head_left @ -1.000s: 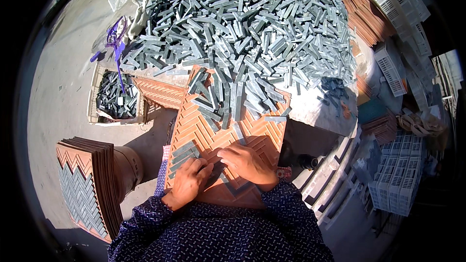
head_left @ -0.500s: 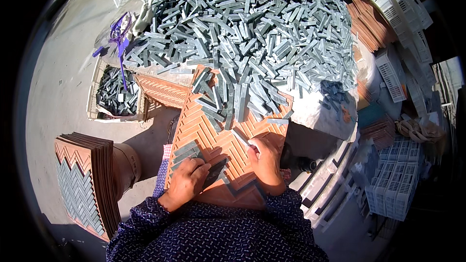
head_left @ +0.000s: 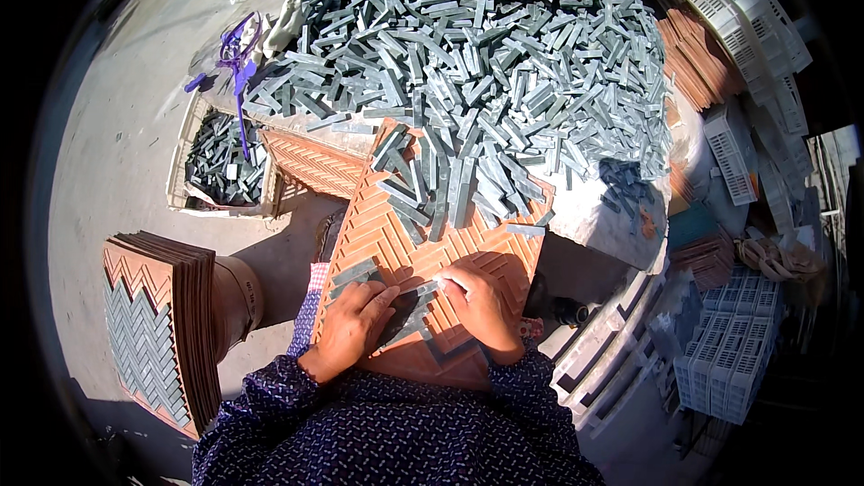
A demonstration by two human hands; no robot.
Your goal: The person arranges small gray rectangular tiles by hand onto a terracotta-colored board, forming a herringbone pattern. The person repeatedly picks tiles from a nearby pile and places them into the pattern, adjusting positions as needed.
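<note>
A terracotta-coloured template board (head_left: 360, 232) with herringbone grooves lies tilted in front of me. Grey strip tiles (head_left: 357, 273) fill some grooves at its lower left, partly hidden by my hands. My right hand (head_left: 479, 310) pinches one grey strip tile (head_left: 425, 288) low over the board, its far end close to my left fingertips. With fingers curled together, my left hand (head_left: 357, 324) rests on the board's lower left; what lies under its fingers is hidden. Several loose strip tiles (head_left: 461, 187) lie across the board's upper part.
A large heap of grey strip tiles (head_left: 504, 63) covers the surface beyond the board. At left stand a stack of boards (head_left: 162, 333), the top one tiled, and a crate (head_left: 179, 166) of dark pieces. White plastic crates (head_left: 729, 351) and a slatted pallet (head_left: 603, 342) are at right.
My right hand has moved slightly left with the strip tile, bringing it near my left fingertips. My left hand has shifted slightly right. The whole view has shifted a little.
</note>
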